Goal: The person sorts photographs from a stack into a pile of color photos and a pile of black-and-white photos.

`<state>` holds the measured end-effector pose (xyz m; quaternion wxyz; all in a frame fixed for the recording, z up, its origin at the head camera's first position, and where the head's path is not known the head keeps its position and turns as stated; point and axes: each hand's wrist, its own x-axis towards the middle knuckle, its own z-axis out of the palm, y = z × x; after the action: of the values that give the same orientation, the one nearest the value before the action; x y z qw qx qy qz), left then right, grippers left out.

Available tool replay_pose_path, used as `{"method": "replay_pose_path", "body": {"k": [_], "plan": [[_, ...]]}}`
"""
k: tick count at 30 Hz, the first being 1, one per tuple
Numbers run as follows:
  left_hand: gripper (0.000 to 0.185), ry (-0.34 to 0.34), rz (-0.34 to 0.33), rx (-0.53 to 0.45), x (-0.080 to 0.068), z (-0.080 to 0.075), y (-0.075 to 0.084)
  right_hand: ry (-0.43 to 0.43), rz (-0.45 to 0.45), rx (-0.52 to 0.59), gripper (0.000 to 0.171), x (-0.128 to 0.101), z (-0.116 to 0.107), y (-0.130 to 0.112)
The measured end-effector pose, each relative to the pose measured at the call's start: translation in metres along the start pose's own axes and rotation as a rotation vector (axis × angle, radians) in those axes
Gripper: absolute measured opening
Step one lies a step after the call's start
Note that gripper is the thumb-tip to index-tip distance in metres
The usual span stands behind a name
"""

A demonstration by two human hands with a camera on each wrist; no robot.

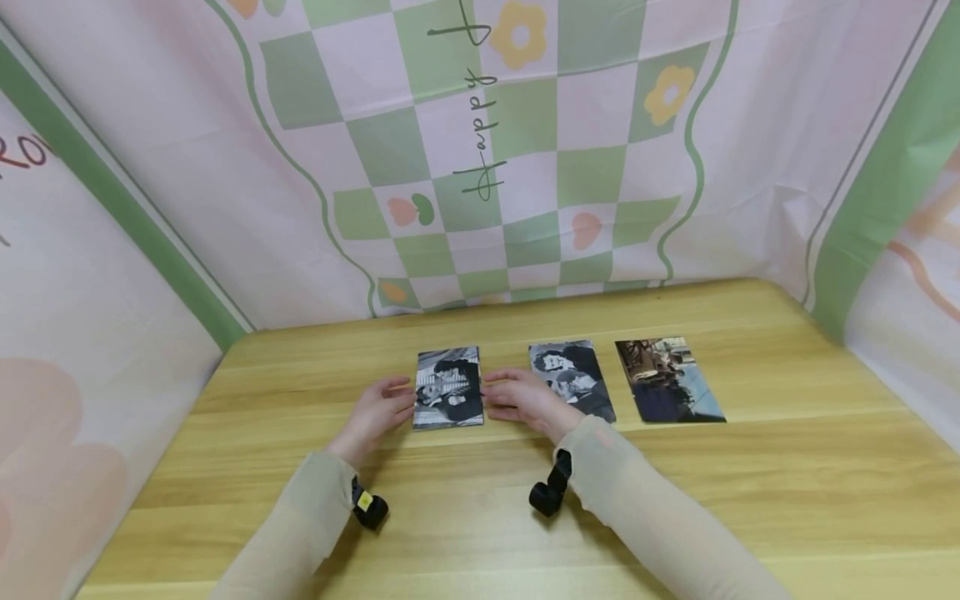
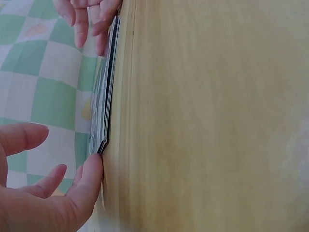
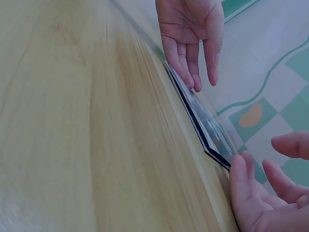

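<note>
A black-and-white photo card (image 1: pixel 448 387) lies flat on the wooden table, at the left of a row of three. Seen edge-on in the left wrist view, it tops a thin stack of cards (image 2: pixel 106 96). My left hand (image 1: pixel 378 412) has its fingertips at the stack's left edge, fingers fairly straight and thumb apart. At the opposite edge, my right hand (image 1: pixel 528 398) touches the side with extended fingers. That hand and forearm partly cover a second black-and-white photo card (image 1: pixel 581 379). The right wrist view shows the stack (image 3: pixel 203 121) lying between both hands, with slightly uneven layers.
A colour photo card (image 1: pixel 671 379) lies at the right end of the row. The wooden table (image 1: pixel 795 483) extends around the cards. A checkered cloth (image 1: pixel 525 183) hangs behind its back edge, with more printed cloth at both sides. Black wrist cameras (image 1: pixel 547 496) sit under the sleeves.
</note>
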<state>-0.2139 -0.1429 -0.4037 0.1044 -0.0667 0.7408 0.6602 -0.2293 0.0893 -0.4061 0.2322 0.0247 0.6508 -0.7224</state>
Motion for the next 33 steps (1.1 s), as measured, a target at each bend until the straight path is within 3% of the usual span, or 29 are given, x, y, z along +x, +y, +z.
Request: {"method": "replay_pose_path", "body": {"k": [12,21,28,33], "plan": [[0.043,0.041,-0.004,0.059,-0.002,0.000,0.002,0.061,-0.007,0.013,0.041,0.004,0.006,0.001],[0.041,0.036,0.003,0.029,-0.001,0.007,0.001,0.043,0.000,-0.008,0.049,0.005,0.013,0.002],[0.040,0.048,-0.003,-0.006,-0.001,0.008,0.002,0.119,-0.062,-0.029,0.047,0.003,0.008,0.001],[0.040,0.036,0.004,-0.011,-0.002,0.005,0.001,0.111,-0.069,0.006,0.046,0.005,0.004,0.000]]}}
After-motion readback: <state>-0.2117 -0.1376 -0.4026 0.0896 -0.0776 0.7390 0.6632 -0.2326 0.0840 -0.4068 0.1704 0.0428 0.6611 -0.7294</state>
